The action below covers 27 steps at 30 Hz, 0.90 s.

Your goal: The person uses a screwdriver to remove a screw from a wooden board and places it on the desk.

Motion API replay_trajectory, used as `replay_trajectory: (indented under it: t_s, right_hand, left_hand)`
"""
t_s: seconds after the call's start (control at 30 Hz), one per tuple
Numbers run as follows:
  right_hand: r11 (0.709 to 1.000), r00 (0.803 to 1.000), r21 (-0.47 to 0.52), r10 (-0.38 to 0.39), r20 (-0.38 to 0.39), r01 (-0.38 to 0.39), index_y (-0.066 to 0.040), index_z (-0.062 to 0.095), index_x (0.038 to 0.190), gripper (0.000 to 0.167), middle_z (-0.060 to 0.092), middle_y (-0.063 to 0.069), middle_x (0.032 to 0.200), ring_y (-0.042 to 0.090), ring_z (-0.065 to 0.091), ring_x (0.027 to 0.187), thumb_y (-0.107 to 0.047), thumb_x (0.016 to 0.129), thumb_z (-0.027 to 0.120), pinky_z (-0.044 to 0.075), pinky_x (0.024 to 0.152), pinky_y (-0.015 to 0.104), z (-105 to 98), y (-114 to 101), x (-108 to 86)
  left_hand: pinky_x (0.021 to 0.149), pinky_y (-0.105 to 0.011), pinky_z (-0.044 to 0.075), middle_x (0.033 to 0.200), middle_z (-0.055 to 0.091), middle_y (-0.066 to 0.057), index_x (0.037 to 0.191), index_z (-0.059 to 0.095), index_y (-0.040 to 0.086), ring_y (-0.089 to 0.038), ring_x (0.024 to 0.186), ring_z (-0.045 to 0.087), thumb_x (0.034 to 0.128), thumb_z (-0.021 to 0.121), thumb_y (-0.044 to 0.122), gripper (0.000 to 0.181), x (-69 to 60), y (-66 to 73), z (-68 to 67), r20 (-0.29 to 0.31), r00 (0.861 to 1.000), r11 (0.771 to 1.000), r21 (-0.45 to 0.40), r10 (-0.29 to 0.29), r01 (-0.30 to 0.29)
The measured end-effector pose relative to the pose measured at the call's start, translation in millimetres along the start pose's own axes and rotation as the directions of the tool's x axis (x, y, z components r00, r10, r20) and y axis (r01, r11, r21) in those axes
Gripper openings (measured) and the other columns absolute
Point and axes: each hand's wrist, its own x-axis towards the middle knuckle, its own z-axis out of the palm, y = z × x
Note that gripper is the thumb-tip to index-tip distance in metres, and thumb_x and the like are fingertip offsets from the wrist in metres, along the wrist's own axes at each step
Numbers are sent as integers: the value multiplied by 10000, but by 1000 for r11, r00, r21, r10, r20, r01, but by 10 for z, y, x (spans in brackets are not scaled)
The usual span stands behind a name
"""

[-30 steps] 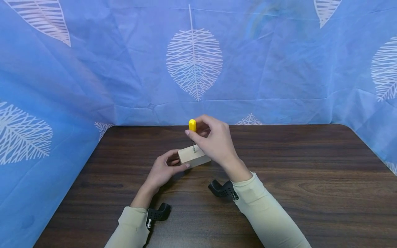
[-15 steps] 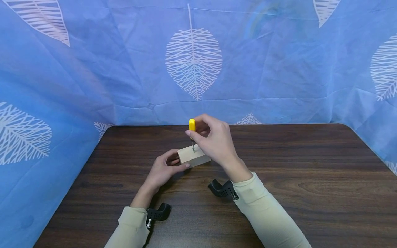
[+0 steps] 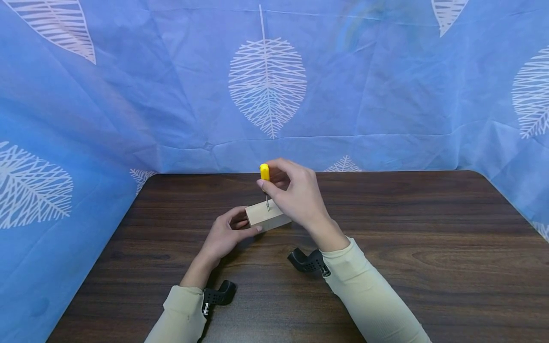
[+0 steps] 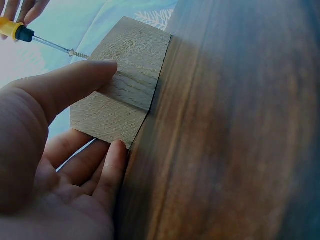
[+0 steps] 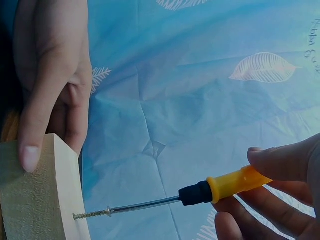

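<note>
On the table [image 3: 399, 228], I have the left hand [image 3: 223, 234] gripping the block [image 3: 270, 222] and the right hand [image 3: 300, 196] pinching the screwdriver [image 5: 196, 193] against the barely sunk screw [image 5: 94, 214], seemingly early driving that next wants straight, steady turns.

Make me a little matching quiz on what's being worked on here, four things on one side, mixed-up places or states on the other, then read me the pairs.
Things:
1. Screwdriver
2. Screw
3. Wooden block
4. Left hand

Places or states:
A. Pale, lying on the dark table
B. Gripping one end of the wooden block
C. Held by its yellow handle in the right hand
D. Tip at the wooden block's top face, thread exposed

Pairs: 1-C, 2-D, 3-A, 4-B.
</note>
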Motion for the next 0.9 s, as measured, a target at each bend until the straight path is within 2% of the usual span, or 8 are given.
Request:
replay_trajectory:
  t_s: [0.23,0.5,0.73,0.9]
  right_hand:
    - [999,999,8,33,15,-33,-75,757,1211,257,785,61,1042,167,770,912,-107,960,809,676,862,315,5,-6,8]
    - [998,998,-4,63,1,-63,-112,753,1175,214,791,27,1022,151,765,907,-219,994,790,673,868,334,16,-8,3]
    - [1000,999,-1,28,-16,-28,-62,751,1167,196,807,70,1025,171,783,882,-163,1000,777,678,854,326,9,-20,0]
    - [1000,1000,-1,20,-14,-20,-72,757,1175,184,806,69,1024,164,784,878,-156,1011,753,678,860,317,9,-15,3]
  left_hand:
    - [1176,-531,541,1521,622,-113,1469,649,230,-359,1418,623,933,869,270,581,3,-9,-7,-3,1000,1000,15,-3,3]
    - [1177,-525,541,1508,632,-110,1456,660,224,-353,1418,625,927,874,260,571,14,4,-1,-7,1000,1000,11,-6,6]
    - [1180,-518,540,1504,636,-103,1446,666,225,-350,1417,626,921,879,257,567,20,7,1,-6,1000,1000,8,-4,4]
    - [1174,-523,544,1502,635,-106,1458,659,225,-355,1413,627,925,876,260,576,18,2,1,-8,1000,1000,15,-2,2]
